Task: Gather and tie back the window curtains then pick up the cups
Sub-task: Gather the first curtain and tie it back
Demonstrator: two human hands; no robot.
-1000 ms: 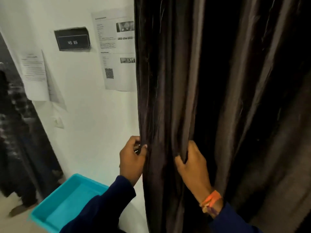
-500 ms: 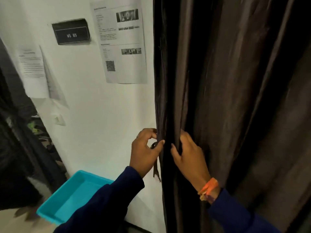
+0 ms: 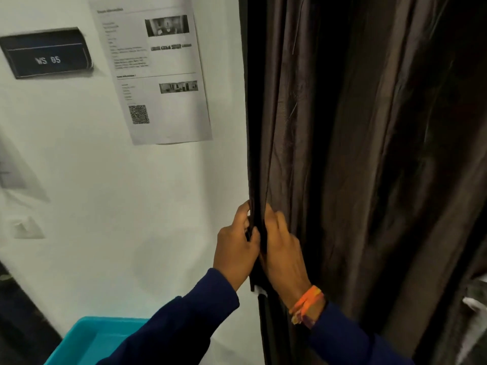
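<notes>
- The two hands have drawn together since a moment ago, and the curtain [image 3: 369,154] edge has slid right, baring more wall [image 3: 131,206].
- Left hand [image 3: 235,252] pinches that edge, thumb over the fold.
- Right hand [image 3: 283,255] grips it from the other side, fingers curled.
- No cups are in view.

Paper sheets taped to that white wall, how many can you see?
2. One printed sheet with photos and a QR code hangs beside the curtain. Another sheet is cut off at the left edge; more may lie outside the view.
</notes>
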